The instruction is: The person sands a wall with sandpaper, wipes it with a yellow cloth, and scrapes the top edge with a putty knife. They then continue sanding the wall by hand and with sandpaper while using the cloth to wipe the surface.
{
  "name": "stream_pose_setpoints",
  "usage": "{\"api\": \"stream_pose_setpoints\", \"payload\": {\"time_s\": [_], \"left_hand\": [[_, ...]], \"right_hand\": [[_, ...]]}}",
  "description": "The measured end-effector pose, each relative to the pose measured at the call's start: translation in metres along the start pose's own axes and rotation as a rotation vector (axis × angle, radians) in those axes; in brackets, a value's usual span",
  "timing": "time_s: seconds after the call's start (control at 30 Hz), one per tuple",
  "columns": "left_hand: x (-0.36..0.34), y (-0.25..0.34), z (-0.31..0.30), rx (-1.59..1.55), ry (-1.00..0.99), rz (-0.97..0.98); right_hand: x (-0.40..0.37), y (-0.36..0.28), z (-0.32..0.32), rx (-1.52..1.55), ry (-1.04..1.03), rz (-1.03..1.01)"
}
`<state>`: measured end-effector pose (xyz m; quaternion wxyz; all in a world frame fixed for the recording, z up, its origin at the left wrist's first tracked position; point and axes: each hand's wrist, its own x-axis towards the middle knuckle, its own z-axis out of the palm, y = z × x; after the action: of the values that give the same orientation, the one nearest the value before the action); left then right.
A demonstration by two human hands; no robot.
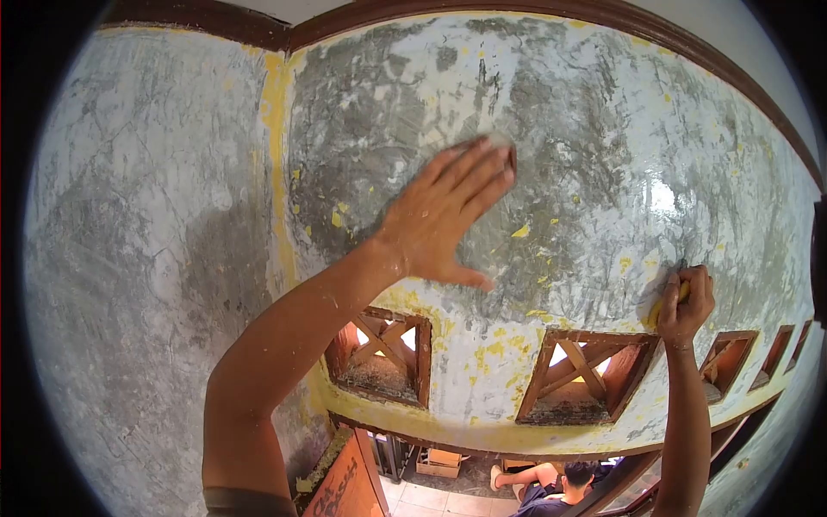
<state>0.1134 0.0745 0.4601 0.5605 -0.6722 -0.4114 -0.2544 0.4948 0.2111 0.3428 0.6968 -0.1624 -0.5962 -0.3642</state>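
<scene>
Grey-white patchy plaster covers the wall (155,215), and a vertical strip of yellow paint (276,155) marks its corner on the left. To the right of that strip the left hand (439,220) lies flat on the plaster. Its grip is open, with the fingers spread, and the fingertips press what looks like a small brown-edged sheet (510,157) to the surface.

Below the left hand sits a square wooden lattice vent (383,353), and a second lattice vent (586,375) is further right. Above that second vent the right hand (687,302) has its grip closed around a small yellow pad (680,293), held against the wall.

This rubbing probably goes best with even pressure across all the fingers and short overlapping strokes. The sheet should stay flat so that no edge digs into the plaster. The right hand can steady the body while the left reaches high.

Far below, a seated person (560,487) is directly under the falling dust.
</scene>
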Motion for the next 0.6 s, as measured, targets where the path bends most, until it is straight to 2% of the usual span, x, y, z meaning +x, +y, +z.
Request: {"api": "stream_pose_setpoints", "payload": {"time_s": [0.07, 0.1, 0.17, 0.2, 0.27, 0.3, 0.37, 0.4, 0.43, 0.5, 0.53, 0.6], "left_hand": [[-0.003, -0.016, -0.003, -0.034, -0.16, 0.255], [0.001, -0.037, 0.003, -0.038, -0.163, 0.253], [0.016, -0.075, 0.016, 0.212, 0.255, -0.636], [0.013, -0.069, 0.024, 0.209, 0.251, -0.63], [0.006, -0.023, 0.021, 0.318, 0.174, -0.386], [-0.006, -0.002, 0.02, 0.322, 0.181, -0.381], [-0.025, 0.03, 0.021, -0.005, -0.187, 0.197], [-0.019, 0.013, 0.025, 0.06, -0.115, 0.297], [-0.006, -0.01, 0.022, 0.057, -0.113, 0.291], [0.015, -0.047, 0.018, 0.267, 0.155, -0.422], [0.016, -0.045, 0.024, 0.263, 0.146, -0.421], [0.027, -0.035, 0.039, 0.434, 0.293, -0.572]], "right_hand": [[0.0, 0.001, 0.0, -0.002, -0.006, -0.017], [0.0, 0.0, 0.0, -0.002, -0.011, -0.016], [-0.001, 0.0, 0.0, -0.003, -0.019, 0.014], [-0.003, -0.001, -0.001, -0.006, -0.02, 0.021], [-0.001, 0.0, 0.0, -0.001, -0.02, 0.018], [-0.001, 0.0, 0.0, -0.002, -0.012, 0.017], [0.0, 0.001, -0.001, -0.018, -0.02, -0.012], [0.0, 0.001, -0.001, -0.022, -0.02, -0.015], [0.0, 0.001, -0.001, -0.015, -0.019, -0.017], [-0.001, -0.001, 0.0, -0.006, -0.026, -0.008], [0.0, -0.004, -0.001, -0.007, -0.031, 0.011], [0.002, -0.003, -0.002, -0.014, -0.029, 0.02]]}}
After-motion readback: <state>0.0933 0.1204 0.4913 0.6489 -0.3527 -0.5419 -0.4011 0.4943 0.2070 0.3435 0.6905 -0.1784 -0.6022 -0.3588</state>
